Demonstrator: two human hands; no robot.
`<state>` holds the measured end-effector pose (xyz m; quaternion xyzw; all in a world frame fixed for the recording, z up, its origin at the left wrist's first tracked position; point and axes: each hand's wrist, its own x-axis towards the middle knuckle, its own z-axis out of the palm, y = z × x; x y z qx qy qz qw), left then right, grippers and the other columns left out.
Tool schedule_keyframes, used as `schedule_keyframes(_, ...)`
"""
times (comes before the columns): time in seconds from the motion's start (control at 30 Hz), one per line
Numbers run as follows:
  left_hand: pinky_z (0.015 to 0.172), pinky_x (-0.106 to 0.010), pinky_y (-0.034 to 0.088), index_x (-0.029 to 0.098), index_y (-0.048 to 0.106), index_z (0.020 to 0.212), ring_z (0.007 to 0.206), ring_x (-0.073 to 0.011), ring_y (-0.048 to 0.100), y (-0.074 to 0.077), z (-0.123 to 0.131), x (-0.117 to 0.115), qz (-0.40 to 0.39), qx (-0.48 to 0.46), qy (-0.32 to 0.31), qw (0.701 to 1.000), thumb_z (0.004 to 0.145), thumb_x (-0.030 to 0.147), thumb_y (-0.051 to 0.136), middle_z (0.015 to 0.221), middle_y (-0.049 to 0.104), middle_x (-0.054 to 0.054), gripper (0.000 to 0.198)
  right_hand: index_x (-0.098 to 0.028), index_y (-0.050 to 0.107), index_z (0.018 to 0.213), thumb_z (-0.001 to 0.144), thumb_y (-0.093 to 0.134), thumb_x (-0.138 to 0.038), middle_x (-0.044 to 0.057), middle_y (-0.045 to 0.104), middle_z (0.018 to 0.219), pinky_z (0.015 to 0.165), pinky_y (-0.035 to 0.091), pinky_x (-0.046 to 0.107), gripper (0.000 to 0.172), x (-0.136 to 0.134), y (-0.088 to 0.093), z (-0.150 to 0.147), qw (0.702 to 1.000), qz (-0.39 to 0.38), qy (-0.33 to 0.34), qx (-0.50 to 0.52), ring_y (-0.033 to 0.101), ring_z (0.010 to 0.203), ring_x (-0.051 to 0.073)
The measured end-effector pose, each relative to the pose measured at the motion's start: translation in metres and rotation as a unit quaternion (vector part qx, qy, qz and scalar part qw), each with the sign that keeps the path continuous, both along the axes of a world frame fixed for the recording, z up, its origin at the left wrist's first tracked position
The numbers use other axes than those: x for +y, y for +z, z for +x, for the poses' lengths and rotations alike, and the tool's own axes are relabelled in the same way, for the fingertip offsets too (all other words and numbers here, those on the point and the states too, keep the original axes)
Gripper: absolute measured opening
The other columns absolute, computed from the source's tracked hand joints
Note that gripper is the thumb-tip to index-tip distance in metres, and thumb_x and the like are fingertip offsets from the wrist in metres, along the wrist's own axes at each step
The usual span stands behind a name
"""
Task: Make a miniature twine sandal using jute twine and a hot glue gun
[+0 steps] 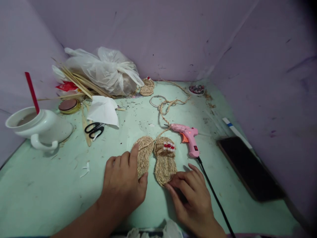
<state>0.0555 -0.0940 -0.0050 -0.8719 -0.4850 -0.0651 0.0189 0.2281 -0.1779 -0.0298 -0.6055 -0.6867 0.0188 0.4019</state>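
Two small slipper shapes of coiled straw-coloured rope lie side by side on the table. My left hand (125, 177) grips the plain rope sole (144, 155), index finger along its left edge and thumb at its lower right. My right hand (192, 193) pinches the heel of the beaded rope slipper (164, 167), whose strap carries red and white beads (169, 146). A rope strand (163, 132) runs from between the two pieces toward the back. Just right of it lies a pink glue gun (187, 134) on its side, its nozzle near the rope.
On the left are a white mug (47, 124) with a red straw, black scissors (94, 130) and white paper (102, 110). Behind stand a plastic bag (106, 71) and a dish of beads (196, 89). A phone (247, 168) lies right, beyond the glue gun's cord (215, 195).
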Motion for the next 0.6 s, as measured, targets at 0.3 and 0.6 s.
schedule_keyframes(0.3,0.08,-0.045,0.04,0.005,0.037,0.128,0.089,-0.0319,0.058,-0.004,-0.006,0.004,0.036,0.005,-0.012,0.999,0.079,0.035,0.052,0.105,0.062,-0.018,0.059,-0.018,0.055,0.069,0.069,0.061,-0.002,-0.003,0.053,0.063,0.082,0.044,0.048,0.017,-0.015,0.004,0.009,0.99,0.1,-0.058,0.081,0.051,0.056,0.011)
schedule_keyframes(0.6,0.077,-0.047,0.043,0.004,0.038,0.128,0.086,-0.0348,0.06,-0.007,-0.004,0.013,0.008,0.028,0.028,0.999,0.078,0.045,0.05,0.097,0.064,-0.019,0.066,-0.018,0.053,0.062,0.07,0.058,-0.003,-0.004,0.053,0.057,0.081,0.047,0.046,0.018,-0.008,0.011,0.005,0.985,0.095,-0.092,0.108,0.05,0.052,0.01)
